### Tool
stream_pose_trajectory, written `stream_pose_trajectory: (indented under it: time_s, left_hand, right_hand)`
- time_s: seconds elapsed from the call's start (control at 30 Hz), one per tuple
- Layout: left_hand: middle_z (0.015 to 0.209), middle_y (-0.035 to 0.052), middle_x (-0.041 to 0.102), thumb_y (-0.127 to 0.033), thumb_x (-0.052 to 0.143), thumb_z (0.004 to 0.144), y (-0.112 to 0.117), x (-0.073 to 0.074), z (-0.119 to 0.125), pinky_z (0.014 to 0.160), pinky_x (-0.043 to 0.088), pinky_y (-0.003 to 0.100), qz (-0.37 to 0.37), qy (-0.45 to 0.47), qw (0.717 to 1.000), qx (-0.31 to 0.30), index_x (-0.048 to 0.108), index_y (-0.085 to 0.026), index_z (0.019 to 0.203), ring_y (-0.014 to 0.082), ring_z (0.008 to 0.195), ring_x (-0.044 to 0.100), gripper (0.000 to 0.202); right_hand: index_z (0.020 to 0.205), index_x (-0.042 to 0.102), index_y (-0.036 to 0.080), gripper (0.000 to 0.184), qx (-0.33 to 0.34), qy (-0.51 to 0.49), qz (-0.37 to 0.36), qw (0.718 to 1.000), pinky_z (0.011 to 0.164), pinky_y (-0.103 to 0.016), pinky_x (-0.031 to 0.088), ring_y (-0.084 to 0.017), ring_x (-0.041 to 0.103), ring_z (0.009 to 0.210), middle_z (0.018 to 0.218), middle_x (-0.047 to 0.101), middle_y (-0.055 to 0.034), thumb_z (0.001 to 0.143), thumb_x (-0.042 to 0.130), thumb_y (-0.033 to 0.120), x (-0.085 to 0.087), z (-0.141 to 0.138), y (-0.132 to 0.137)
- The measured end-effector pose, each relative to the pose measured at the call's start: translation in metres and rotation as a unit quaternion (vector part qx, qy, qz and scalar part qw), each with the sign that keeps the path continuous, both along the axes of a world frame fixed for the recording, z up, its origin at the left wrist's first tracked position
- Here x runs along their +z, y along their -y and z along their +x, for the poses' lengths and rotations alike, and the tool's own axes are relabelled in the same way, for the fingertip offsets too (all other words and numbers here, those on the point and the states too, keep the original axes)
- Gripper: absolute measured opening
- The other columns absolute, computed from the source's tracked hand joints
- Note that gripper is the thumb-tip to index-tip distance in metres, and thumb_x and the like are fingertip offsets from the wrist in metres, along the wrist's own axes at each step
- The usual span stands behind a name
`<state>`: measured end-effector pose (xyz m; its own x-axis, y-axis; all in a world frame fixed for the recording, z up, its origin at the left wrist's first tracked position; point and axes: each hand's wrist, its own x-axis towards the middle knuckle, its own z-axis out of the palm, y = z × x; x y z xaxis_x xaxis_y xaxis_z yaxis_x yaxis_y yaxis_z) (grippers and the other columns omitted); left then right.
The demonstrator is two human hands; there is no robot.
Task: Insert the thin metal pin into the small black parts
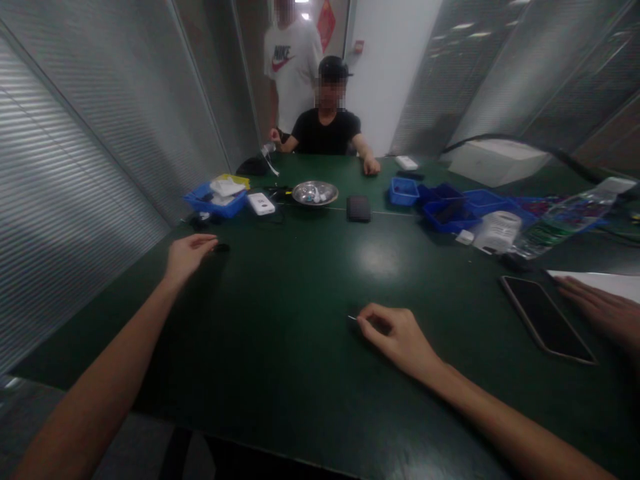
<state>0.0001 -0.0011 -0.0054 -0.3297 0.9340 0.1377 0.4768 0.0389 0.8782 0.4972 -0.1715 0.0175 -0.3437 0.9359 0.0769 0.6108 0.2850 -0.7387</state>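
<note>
Two hands apart over a green tabletop [285, 340]

The right hand [400, 333] pinches a thin pale stick [353, 318] between thumb and forefinger, its tip poking out leftward. The left hand [187, 257] has its fingertips at a small dark object [221, 247]; whether they grip it, I cannot tell. Farther back sits a metal bowl [299, 198]. To the right, a phone [547, 320] lies beside another person's hand [603, 308].
</note>
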Motion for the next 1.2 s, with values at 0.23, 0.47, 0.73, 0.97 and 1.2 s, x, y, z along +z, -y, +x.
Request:
stream_pose_trajectory:
  time_s: [0.23, 0.47, 0.73, 0.97, 1.2]
  left_hand:
    - [0.110, 0.0078, 0.077, -0.046, 0.077, 0.077, 0.003, -0.002, 0.007, 0.091, 0.052, 0.034, 0.000, -0.142, 0.988, -0.066, 0.080, -0.022, 0.105, 0.0266, 0.100, 0.071, 0.036]
    - [0.103, 0.0072, 0.077, -0.044, 0.080, 0.074, 0.005, -0.001, 0.008, 0.089, 0.050, 0.036, -0.007, -0.126, 0.992, -0.016, 0.082, -0.025, 0.102, 0.0296, 0.099, 0.069, 0.034]
    - [0.097, 0.0069, 0.078, -0.038, 0.085, 0.070, 0.007, 0.003, 0.013, 0.081, 0.050, 0.033, -0.026, -0.092, 0.995, -0.024, 0.083, -0.025, 0.099, 0.0287, 0.093, 0.068, 0.032]
    - [0.105, 0.0087, 0.078, -0.044, 0.086, 0.068, -0.001, -0.006, 0.002, 0.082, 0.049, 0.033, -0.049, -0.075, 0.996, -0.007, 0.083, -0.024, 0.102, 0.0295, 0.100, 0.068, 0.040]
    - [0.103, 0.0129, 0.078, -0.036, 0.087, 0.068, -0.009, -0.009, -0.003, 0.078, 0.047, 0.033, -0.076, -0.023, 0.997, 0.005, 0.082, -0.015, 0.107, 0.0278, 0.096, 0.066, 0.044]
  right_hand:
    - [0.090, 0.071, 0.020, 0.026, 0.002, 0.004, -0.004, 1.000, 0.060, -0.027, 0.045, -0.015, 0.065, 0.064, 0.075, 0.071, 0.0001, 0.100, 0.055, 0.037, 0.002, 0.000, -0.001]
    - [0.091, 0.072, 0.020, 0.027, 0.006, 0.004, -0.001, 1.000, 0.060, -0.028, 0.047, -0.016, 0.066, 0.066, 0.077, 0.072, -0.0013, 0.100, 0.054, 0.038, 0.002, 0.000, -0.001]
    - [0.091, 0.072, 0.019, 0.027, 0.006, 0.003, -0.005, 1.000, 0.059, -0.027, 0.047, -0.016, 0.065, 0.064, 0.076, 0.072, -0.0016, 0.099, 0.054, 0.037, 0.002, -0.001, -0.001]
    - [0.090, 0.071, 0.020, 0.026, 0.003, 0.004, 0.002, 1.000, 0.059, -0.027, 0.045, -0.016, 0.065, 0.064, 0.074, 0.071, -0.0002, 0.100, 0.055, 0.037, 0.000, -0.001, 0.000]
    - [0.090, 0.072, 0.020, 0.027, 0.005, 0.001, -0.003, 1.000, 0.059, -0.027, 0.046, -0.016, 0.066, 0.064, 0.076, 0.072, -0.0009, 0.099, 0.054, 0.038, 0.001, 0.000, 0.000]
